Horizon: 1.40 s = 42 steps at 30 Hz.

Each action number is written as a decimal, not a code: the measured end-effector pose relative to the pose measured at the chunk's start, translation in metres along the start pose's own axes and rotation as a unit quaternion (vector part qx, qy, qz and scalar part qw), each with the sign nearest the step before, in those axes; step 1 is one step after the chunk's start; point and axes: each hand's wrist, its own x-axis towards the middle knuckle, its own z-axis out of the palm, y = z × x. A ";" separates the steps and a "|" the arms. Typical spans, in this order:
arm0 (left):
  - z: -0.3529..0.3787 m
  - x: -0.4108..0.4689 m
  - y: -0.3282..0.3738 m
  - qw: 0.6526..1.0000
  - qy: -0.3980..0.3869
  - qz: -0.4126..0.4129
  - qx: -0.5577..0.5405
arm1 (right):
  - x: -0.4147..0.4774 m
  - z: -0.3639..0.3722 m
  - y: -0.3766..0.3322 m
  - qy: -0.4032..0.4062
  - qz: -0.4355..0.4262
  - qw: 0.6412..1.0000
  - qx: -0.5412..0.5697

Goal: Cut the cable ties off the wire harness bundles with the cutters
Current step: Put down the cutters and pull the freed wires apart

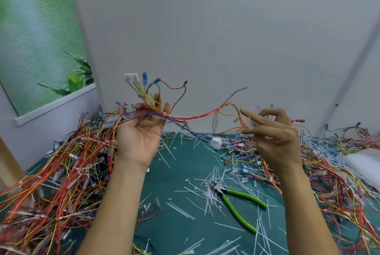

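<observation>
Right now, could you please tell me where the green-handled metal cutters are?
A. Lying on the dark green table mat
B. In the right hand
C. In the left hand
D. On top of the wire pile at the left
A: the green-handled metal cutters lie on the dark green table mat among cut white ties, while the left hand and right hand hold a multicoloured wire harness.

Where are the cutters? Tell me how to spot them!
Look at the dark green table top, between the big heaps of colourful wires. In the middle, among scattered white cut ties, lie the cutters. They are the only thing with two bright lime-green handles.
</observation>
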 end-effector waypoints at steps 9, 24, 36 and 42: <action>-0.004 0.001 0.022 0.993 0.056 0.063 -0.077 | -0.003 -0.014 0.020 0.063 0.069 0.990 -0.105; -0.014 0.010 0.014 0.982 0.161 0.074 0.060 | -0.004 -0.025 0.007 -0.325 0.403 0.818 0.250; -0.034 0.004 0.010 0.794 0.118 -0.122 0.584 | 0.020 -0.021 0.001 0.088 0.354 0.479 0.798; -0.026 0.003 0.010 0.822 0.131 -0.172 0.527 | 0.025 -0.020 0.000 0.184 0.372 0.502 0.759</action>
